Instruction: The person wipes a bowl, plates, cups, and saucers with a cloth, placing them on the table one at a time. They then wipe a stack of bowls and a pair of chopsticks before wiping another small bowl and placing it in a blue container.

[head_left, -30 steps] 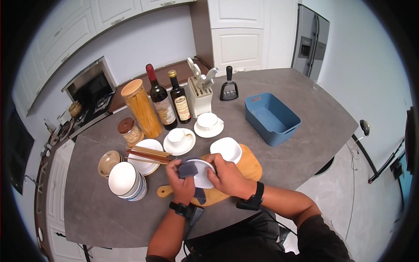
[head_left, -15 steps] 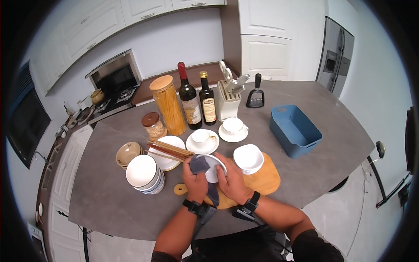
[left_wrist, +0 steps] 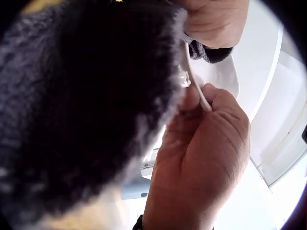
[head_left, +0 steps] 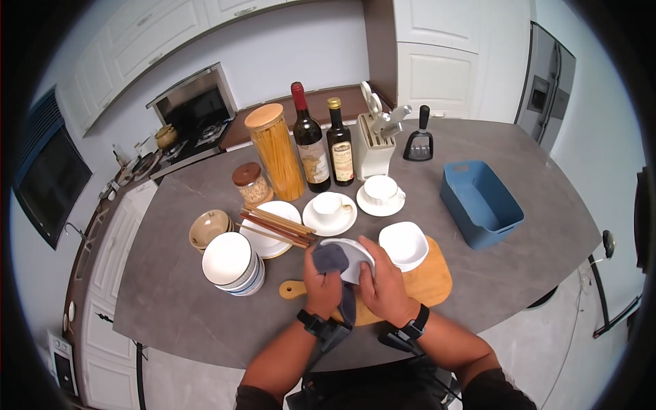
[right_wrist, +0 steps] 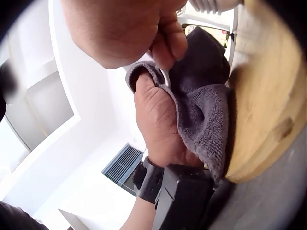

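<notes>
Over the cutting board [head_left: 437, 277], a white bowl [head_left: 355, 254] is held tilted between both hands. My left hand [head_left: 324, 290] grips its left side through a dark grey cloth [head_left: 331, 258], which is pressed over the bowl's inner face and hangs down below the hand. My right hand [head_left: 387, 287] pinches the opposite rim, its thumb inside the bowl. In the left wrist view, the fluffy cloth [left_wrist: 91, 110] hides much of the bowl beside the right hand [left_wrist: 201, 153]. The right wrist view shows the cloth [right_wrist: 206, 115] wrapped about the left hand [right_wrist: 158, 115].
White square bowls [head_left: 403, 244] are stacked on the board. Leftward stand stacked round bowls [head_left: 229, 260], brown bowls [head_left: 208, 229] and chopsticks [head_left: 277, 225] on a plate [head_left: 263, 244]. Behind are cups on saucers [head_left: 330, 212], bottles [head_left: 314, 160] and a knife block [head_left: 374, 154]. A blue basket [head_left: 482, 205] is rightward.
The head view has turned left, so the table's things appear farther right. Both hands still hold the bowl and cloth, with the cloth and bowl slightly turned.
</notes>
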Motion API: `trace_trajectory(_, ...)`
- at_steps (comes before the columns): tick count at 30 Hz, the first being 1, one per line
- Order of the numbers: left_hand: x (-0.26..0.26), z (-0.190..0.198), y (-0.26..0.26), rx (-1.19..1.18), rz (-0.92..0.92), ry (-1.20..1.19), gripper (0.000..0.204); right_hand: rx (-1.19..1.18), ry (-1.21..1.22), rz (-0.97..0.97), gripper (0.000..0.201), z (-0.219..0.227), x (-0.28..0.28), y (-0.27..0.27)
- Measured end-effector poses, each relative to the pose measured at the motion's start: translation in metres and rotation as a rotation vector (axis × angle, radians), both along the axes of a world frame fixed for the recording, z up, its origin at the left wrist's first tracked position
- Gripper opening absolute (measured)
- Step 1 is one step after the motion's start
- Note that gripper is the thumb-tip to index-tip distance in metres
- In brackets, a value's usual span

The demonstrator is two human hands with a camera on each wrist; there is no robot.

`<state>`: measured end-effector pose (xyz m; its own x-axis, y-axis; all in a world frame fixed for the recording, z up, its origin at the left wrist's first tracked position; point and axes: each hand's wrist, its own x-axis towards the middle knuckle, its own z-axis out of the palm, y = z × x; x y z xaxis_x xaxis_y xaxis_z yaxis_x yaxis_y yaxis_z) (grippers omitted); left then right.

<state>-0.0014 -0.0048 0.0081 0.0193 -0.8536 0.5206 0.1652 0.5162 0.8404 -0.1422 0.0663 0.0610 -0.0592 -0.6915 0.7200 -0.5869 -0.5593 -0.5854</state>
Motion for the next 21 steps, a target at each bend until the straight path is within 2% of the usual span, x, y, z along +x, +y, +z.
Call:
trace_trajectory(3,0.0,-0.008,-0.001,0.0,0.02,-0.007,0.025,-0.002,-0.052,0.029,0.047,-0.002,0.0,-0.003)
trace_trajectory(4,0.003,-0.005,-0.001,-0.022,0.023,-0.087,0.025,-0.002,-0.054,0.024,0.047,-0.001,-0.004,-0.003)
trace_trajectory(6,0.006,-0.004,-0.003,-0.047,0.022,-0.17,0.026,0.159,-0.055,0.024,0.035,0.0,-0.017,-0.001)
trace_trajectory(7,0.006,-0.005,-0.003,-0.04,-0.003,-0.196,0.026,0.159,-0.054,0.02,0.035,-0.001,-0.022,-0.002)
trace_trajectory(12,0.001,0.0,0.0,-0.081,-0.051,-0.222,0.028,-0.049,0.114,-0.079,0.034,0.005,-0.024,-0.003)
trace_trajectory(16,-0.003,0.001,0.002,-0.006,-0.113,-0.054,0.029,-0.112,0.079,-0.124,0.035,0.008,-0.018,-0.004)
trace_trajectory(18,-0.002,0.001,0.002,0.015,-0.124,0.0,0.029,-0.075,0.03,-0.063,0.037,0.004,-0.017,-0.003)
trace_trajectory(19,0.001,0.0,0.0,-0.032,-0.097,-0.062,0.028,-0.079,0.028,-0.06,0.037,0.002,-0.018,-0.002)
trace_trajectory(21,0.006,-0.001,-0.001,-0.081,-0.072,-0.129,0.026,0.161,-0.05,0.013,0.043,-0.003,-0.024,0.002)
